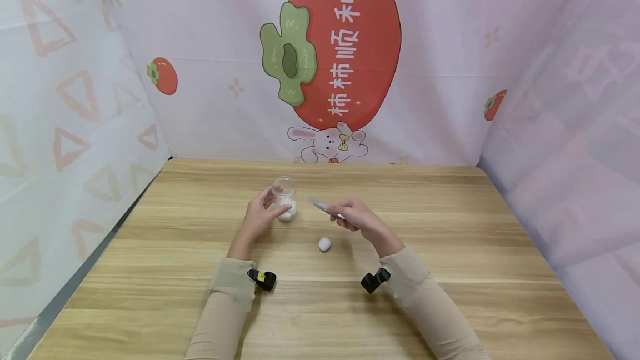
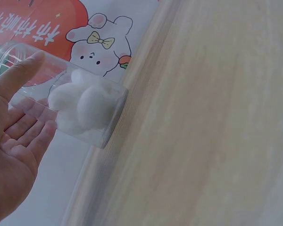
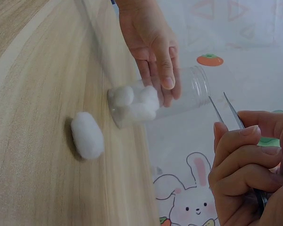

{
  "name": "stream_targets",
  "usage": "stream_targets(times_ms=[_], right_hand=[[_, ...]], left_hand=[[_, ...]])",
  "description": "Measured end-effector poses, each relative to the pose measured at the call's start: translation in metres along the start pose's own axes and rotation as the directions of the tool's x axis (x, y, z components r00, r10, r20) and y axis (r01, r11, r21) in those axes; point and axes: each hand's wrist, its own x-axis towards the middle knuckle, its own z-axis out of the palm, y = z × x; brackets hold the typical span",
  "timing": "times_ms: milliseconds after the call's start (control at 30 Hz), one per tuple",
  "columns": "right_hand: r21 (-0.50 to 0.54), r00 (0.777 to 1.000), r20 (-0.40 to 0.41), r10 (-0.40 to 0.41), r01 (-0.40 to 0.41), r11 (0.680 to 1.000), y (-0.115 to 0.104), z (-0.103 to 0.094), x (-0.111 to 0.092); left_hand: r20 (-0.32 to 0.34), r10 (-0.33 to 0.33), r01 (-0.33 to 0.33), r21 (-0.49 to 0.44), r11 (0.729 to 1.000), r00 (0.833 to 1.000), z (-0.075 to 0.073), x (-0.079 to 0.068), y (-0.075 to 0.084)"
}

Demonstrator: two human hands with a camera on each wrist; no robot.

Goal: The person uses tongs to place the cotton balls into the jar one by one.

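Note:
A clear, lidless jar [image 1: 284, 189] stands upright on the table, with several white cotton balls [image 2: 95, 107] in its lower part. My left hand [image 1: 259, 215] holds the jar from the left, thumb on the near side and fingers behind. To the right of the jar, my right hand [image 1: 356, 216] grips a pair of metal tweezers [image 3: 232, 114] between thumb and fingers. Their tips are apart, with nothing between them, and point toward the jar's mouth from a short distance. One loose cotton ball [image 1: 324, 244] lies on the table in front of the jar, between the two forearms.
The wooden table [image 1: 450, 226] reaches back to a printed cloth [image 1: 215, 115] with persimmons and a rabbit. Cloth walls also rise at the left and right sides. Each sleeved wrist carries a small black camera [image 1: 265, 279].

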Motion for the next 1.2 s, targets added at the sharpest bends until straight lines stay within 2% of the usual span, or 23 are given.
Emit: stream_targets(times_ms=[100,233,333,467,733,1033,1133,1200], right_hand=[[-0.002,1.000,-0.001,0.004,-0.004,1.000,0.000,-0.001,-0.001],[-0.013,1.000,0.002,-0.006,0.006,1.000,0.001,-0.001,-0.003],[-0.024,1.000,-0.002,-0.011,0.011,1.000,0.002,-0.002,-0.004],[-0.026,1.000,-0.005,-0.014,0.013,1.000,0.003,-0.003,-0.007],[-0.041,1.000,0.000,-0.028,0.027,0.999,0.011,-0.007,-0.009],[-0.061,1.000,0.002,-0.010,0.010,0.998,0.017,-0.010,-0.012],[-0.066,1.000,-0.002,-0.004,0.004,0.998,0.017,-0.010,-0.014],[-0.069,1.000,-0.004,0.000,0.000,0.998,0.017,-0.010,-0.015]], left_hand=[[0.010,-0.009,0.009,-0.004,1.000,1.000,0.000,-0.001,0.004],[0.019,-0.024,0.024,0.010,1.000,1.000,-0.002,-0.011,0.024],[-0.004,0.006,-0.006,0.028,1.000,1.000,-0.001,-0.010,0.020],[-0.024,0.042,-0.041,0.027,0.999,0.999,0.000,-0.001,-0.001],[0.005,-0.004,0.004,0.003,1.000,1.000,-0.001,-0.001,0.003],[0.013,-0.030,0.030,0.012,0.999,0.999,-0.002,-0.017,0.035],[0.011,-0.032,0.032,0.015,0.999,0.999,-0.002,-0.017,0.035],[0.011,-0.029,0.029,0.009,1.000,1.000,-0.002,-0.013,0.027]])
